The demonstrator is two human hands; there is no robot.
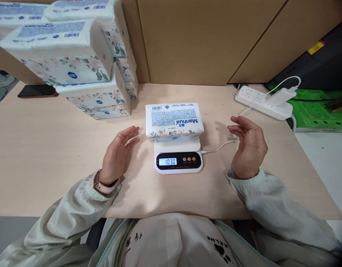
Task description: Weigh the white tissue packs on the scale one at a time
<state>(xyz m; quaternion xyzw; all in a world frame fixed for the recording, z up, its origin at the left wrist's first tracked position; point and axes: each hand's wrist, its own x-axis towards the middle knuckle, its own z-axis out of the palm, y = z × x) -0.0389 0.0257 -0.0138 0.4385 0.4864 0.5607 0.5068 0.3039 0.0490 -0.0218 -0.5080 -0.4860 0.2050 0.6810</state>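
A white tissue pack (174, 119) with blue print and a floral edge lies on a white digital scale (178, 161). The scale's lit display reads about 103.0, and a white cable runs from its right side. Just left of the pack, my left hand (117, 154) is held with its fingers apart, touching nothing. My right hand (247, 148) is raised farther off on the right side, fingers loosely curved and nothing in them.
Several more tissue packs (68, 55) are stacked at the back left beside a dark phone (37, 91). A white power strip (262, 102) with a plugged-in adapter lies at the back right. Cardboard (187, 40) stands along the table's (62, 167) back edge.
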